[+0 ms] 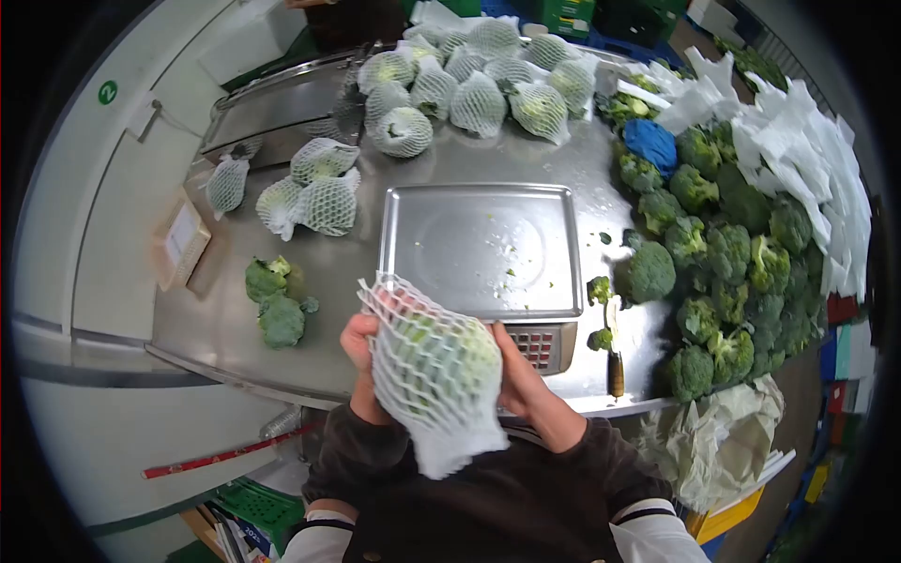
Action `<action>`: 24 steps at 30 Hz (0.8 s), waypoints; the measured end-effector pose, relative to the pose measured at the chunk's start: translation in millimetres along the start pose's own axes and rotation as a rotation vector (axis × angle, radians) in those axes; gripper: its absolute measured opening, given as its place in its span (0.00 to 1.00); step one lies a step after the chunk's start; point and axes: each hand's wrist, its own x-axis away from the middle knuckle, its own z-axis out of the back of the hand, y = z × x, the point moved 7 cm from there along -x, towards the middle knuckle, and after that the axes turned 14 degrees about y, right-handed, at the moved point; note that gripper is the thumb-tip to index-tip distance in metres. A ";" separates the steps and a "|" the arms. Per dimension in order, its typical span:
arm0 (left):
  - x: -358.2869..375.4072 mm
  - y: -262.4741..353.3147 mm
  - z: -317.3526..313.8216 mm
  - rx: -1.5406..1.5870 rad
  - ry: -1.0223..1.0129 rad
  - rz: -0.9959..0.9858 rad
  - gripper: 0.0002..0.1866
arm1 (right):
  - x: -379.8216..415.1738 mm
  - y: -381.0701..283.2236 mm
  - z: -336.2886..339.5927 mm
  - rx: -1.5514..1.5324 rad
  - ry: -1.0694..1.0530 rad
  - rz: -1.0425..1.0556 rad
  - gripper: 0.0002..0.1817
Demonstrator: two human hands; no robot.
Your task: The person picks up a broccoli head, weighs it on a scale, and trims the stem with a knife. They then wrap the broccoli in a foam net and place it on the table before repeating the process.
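Observation:
Between my two hands, in front of the scale, is a broccoli head in a white foam net point(436, 375), its loose net end hanging down toward my body. My left hand point(368, 352) is wrapped round its left side, some fingers showing through the mesh at the top. On the right side my right hand point(530, 389) presses against it, with its thumb along the edge and its other fingers hidden behind. Just beyond the bundle lies the scale's metal pan point(479, 249), holding small green crumbs. The scale's keypad point(537, 347) shows beside my right hand.
Netted broccoli point(479, 103) is piled at the back, with several more netted heads point(324, 192) at left. Bare broccoli point(282, 319) lies nearer. On the right are a large broccoli heap point(727, 253), a blue cloth point(649, 145), white foam nets point(812, 159) and a knife point(615, 373).

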 end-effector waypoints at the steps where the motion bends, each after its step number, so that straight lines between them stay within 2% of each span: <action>1: -0.3 11.2 -0.2 -0.034 -0.104 -0.093 0.17 | 7.7 5.3 -14.3 -0.120 -0.036 -0.151 0.37; 2: 0.4 18.6 2.7 -0.033 -0.095 -0.117 0.17 | 8.8 3.9 -21.7 -0.110 0.030 -0.150 0.37; 3: -1.1 29.1 5.7 -0.199 -0.043 -0.245 0.18 | 5.5 3.9 -26.4 -0.101 0.095 -0.147 0.37; 5: -3.7 51.7 8.0 -0.536 0.063 -0.487 0.26 | -18.4 3.4 -13.9 -0.117 0.010 -0.077 0.36; 6: 8.3 67.3 4.8 -0.641 0.180 -0.500 0.38 | -22.5 -12.9 -21.3 -0.057 -0.010 0.056 0.35; 7: 15.9 73.9 4.8 -0.645 0.181 -0.515 0.38 | -25.9 -30.8 -32.9 -0.003 -0.031 0.195 0.35; 8: 22.6 74.3 8.4 -0.642 0.165 -0.452 0.42 | -33.6 -36.9 -42.7 -0.008 -0.045 0.201 0.35; 9: 28.2 73.7 14.0 -0.640 0.148 -0.388 0.46 | -37.4 -54.9 -52.1 0.218 -0.010 0.467 0.36; 10: 26.4 65.3 16.9 -0.715 0.039 -0.381 0.51 | -37.3 -70.9 -64.4 0.445 0.030 0.732 0.38; 11: 26.5 60.2 16.9 -0.705 -0.012 -0.484 0.51 | -41.7 -74.4 -79.0 0.601 0.060 0.798 0.41; 13: 9.0 79.7 48.5 -0.717 0.240 -0.607 0.45 | -48.8 -69.1 -108.2 0.819 -0.018 0.995 0.45; 14: -0.6 91.7 54.8 -0.721 0.236 -0.612 0.45 | -54.2 -65.6 -117.5 0.814 -0.070 1.024 0.47; 15: -13.0 108.2 60.4 -0.424 0.206 -0.496 0.40 | -56.3 -67.7 -125.0 0.810 -0.068 1.031 0.47; 16: -27.2 123.7 65.5 -0.128 0.174 -0.370 0.34 | -58.3 -69.5 -130.4 0.681 -0.101 0.911 0.47; 17: -43.0 148.6 74.2 -0.043 0.210 -0.406 0.25 | -62.5 -69.0 -132.2 0.553 -0.130 0.788 0.48; 18: -63.4 178.3 83.2 0.077 -0.086 -0.292 0.23 | -69.7 -69.4 -124.6 0.539 -0.127 0.790 0.42; 19: -77.2 214.3 88.6 -0.053 0.415 -0.473 0.22 | -69.5 -73.2 -118.5 0.539 -0.121 0.795 0.42; 21: -125.4 284.4 75.5 -0.173 0.301 -0.605 0.22 | -76.4 -70.1 -92.6 0.483 -0.018 0.527 0.32; 22: -147.5 316.6 62.9 -0.232 0.280 -0.681 0.23 | -75.8 -69.2 -78.2 0.506 0.032 0.500 0.28; 24: -201.8 377.5 57.6 -0.320 0.224 -0.678 0.24 | -70.4 -68.4 -51.9 0.501 0.121 0.458 0.22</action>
